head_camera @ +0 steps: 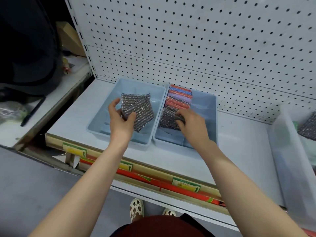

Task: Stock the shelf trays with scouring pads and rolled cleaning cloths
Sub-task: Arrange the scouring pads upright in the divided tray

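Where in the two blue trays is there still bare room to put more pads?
The left tray is nearly bare; only the left hand holds silver pads over it. In the right tray, the right half is bare; its left side is crowded with coloured pads.

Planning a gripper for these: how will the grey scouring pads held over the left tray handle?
The grey scouring pads fan and bend in the left hand, so probably floppy. Pinched by one corner, likely light. Their knitted metallic surface probably grips, not slips.

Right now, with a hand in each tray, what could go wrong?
The left hand pinches only one end of the fanned grey pads, so some may slip loose into the left tray. The right hand pressing the grey stack could disturb the coloured pads behind.
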`<state>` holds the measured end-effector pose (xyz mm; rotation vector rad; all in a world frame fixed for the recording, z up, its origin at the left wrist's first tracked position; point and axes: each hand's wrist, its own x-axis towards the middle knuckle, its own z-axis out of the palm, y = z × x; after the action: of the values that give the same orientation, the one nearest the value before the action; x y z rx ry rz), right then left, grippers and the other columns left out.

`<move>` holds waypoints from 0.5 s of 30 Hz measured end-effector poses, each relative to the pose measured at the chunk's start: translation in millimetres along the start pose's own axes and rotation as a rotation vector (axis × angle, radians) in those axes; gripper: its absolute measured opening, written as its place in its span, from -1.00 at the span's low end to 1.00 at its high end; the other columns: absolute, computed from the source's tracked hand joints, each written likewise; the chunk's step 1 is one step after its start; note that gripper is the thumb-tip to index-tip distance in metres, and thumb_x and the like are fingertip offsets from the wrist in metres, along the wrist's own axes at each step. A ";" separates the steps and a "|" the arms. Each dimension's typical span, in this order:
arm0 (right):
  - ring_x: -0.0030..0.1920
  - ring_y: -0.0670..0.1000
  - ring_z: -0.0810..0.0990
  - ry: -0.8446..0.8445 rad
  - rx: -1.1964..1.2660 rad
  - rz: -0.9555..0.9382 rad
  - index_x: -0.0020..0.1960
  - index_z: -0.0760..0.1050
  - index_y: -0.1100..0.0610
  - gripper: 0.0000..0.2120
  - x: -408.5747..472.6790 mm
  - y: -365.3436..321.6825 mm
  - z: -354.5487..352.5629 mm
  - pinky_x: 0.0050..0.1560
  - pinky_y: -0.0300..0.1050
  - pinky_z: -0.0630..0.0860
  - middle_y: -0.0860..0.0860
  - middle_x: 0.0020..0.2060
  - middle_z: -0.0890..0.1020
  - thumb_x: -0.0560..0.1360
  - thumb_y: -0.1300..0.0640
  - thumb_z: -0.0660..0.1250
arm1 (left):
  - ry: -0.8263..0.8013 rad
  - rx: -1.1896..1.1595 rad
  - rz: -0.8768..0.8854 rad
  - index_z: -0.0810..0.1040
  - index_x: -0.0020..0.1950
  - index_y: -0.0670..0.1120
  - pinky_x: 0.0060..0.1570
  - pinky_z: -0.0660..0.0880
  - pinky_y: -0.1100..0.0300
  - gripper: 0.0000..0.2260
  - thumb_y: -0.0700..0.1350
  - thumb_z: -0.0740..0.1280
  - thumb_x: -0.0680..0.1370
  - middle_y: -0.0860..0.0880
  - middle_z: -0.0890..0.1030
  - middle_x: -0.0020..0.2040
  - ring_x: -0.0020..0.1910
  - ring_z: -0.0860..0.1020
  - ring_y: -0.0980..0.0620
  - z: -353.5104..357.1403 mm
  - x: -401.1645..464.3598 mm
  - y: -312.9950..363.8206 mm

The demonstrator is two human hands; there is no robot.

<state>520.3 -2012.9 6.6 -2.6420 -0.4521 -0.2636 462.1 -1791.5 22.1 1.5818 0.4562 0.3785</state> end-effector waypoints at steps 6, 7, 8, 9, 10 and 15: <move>-0.11 0.15 0.56 0.046 -0.281 -0.069 -0.18 0.63 0.16 -0.78 0.8 6.1 25.3 -0.48 -0.17 0.35 0.04 -0.27 0.62 0.22 0.30 0.59 | -0.037 -0.032 -0.028 0.35 0.39 -0.02 -0.05 0.54 0.24 -0.60 -0.23 0.32 0.58 0.06 0.59 0.13 -0.01 0.59 0.18 -4.6 -1.2 -1.2; -0.09 0.14 0.55 0.061 -0.309 -0.077 -0.19 0.64 0.16 -0.77 0.6 7.7 26.8 -0.48 -0.17 0.35 0.04 -0.26 0.62 0.21 0.28 0.60 | -0.046 -0.031 -0.027 0.36 0.37 -0.03 -0.01 0.55 0.21 -0.61 -0.24 0.32 0.58 0.03 0.59 0.15 0.02 0.60 0.13 -4.7 -1.1 -1.2; -0.04 0.14 0.53 0.076 -0.309 -0.077 -0.14 0.64 0.16 -0.77 2.1 7.3 26.3 -0.43 -0.14 0.38 0.05 -0.22 0.63 0.25 0.23 0.60 | -0.058 -0.030 -0.025 0.38 0.36 -0.03 0.01 0.56 0.20 -0.63 -0.25 0.32 0.58 0.02 0.59 0.17 0.03 0.60 0.10 -4.6 -1.1 -1.1; 0.01 0.14 0.51 0.087 -0.270 -0.069 -0.06 0.65 0.15 -0.77 5.0 5.7 24.9 -0.33 -0.10 0.44 0.05 -0.15 0.64 0.32 0.16 0.58 | -0.077 -0.031 -0.022 0.40 0.33 -0.03 -0.01 0.56 0.22 -0.65 -0.26 0.32 0.58 0.01 0.59 0.16 0.02 0.60 0.11 -4.6 -1.4 -0.2; 0.06 0.14 0.49 0.093 -0.185 -0.055 0.05 0.64 0.13 -0.74 8.9 0.9 19.8 -0.21 -0.07 0.47 0.05 -0.08 0.65 0.40 0.07 0.52 | -0.106 -0.039 -0.016 0.41 0.31 -0.02 -0.05 0.56 0.26 -0.67 -0.27 0.31 0.58 0.01 0.59 0.15 -0.02 0.61 0.15 -4.0 -2.1 1.6; 0.15 -0.09 0.53 -0.016 0.442 -0.001 0.32 0.47 -0.06 -0.65 36.1 -32.8 -17.3 0.22 -0.12 0.45 -0.08 0.17 0.58 0.59 -0.14 0.22 | -0.320 -0.109 0.044 0.49 0.22 0.09 -0.14 0.55 0.28 -0.70 -0.27 0.29 0.60 0.05 0.60 0.13 -0.07 0.61 0.20 4.6 -8.1 11.5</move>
<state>540.2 -1983.2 43.9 -2.2135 -0.4571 -0.1248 458.1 -1800.1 33.5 1.5140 0.1524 0.1751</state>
